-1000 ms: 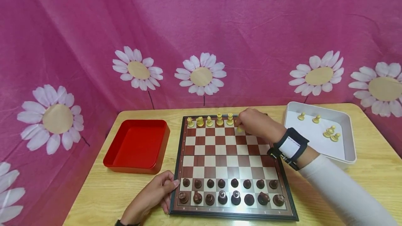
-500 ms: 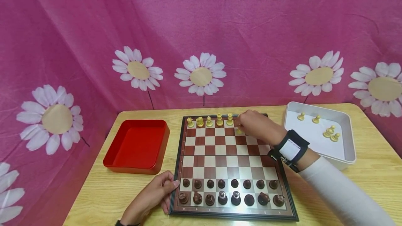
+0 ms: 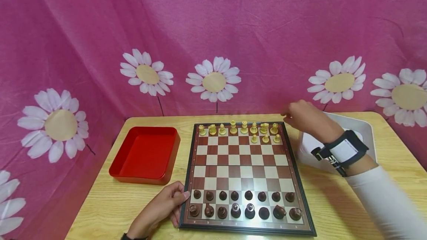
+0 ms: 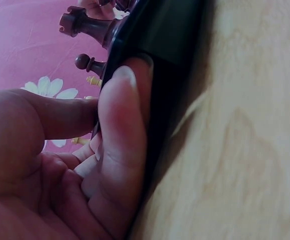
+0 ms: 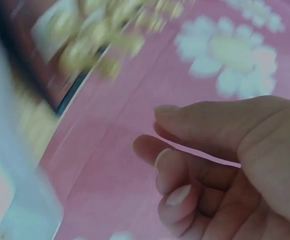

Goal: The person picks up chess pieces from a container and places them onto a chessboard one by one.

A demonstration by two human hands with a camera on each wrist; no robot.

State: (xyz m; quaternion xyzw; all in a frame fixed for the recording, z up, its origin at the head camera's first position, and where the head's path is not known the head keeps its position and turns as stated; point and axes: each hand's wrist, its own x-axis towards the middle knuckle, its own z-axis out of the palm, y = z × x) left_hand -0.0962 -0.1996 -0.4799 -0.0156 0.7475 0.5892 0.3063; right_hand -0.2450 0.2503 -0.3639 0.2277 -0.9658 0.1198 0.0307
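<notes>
A chessboard lies on the wooden table, its near-left edge pinched between the thumb and fingers of my left hand. The left wrist view has this grip close up, with a dark rook and a dark pawn standing above it. My right hand is in the air between the board's far-right corner and the white box, overlapping the box's rim in the head view. In the right wrist view its fingers are loosely curled and hold nothing. Light pieces fill the far row; three light pawns stand before its right end.
Two rows of dark pieces stand along the board's near side. A red box sits left of the board. Pink cloth with daisies hangs behind the table. My right forearm hides most of the white box's inside.
My right hand has let go of a light pawn on the board's second row and moved right, up towards the white box. The left hand has stayed at the board's edge.
</notes>
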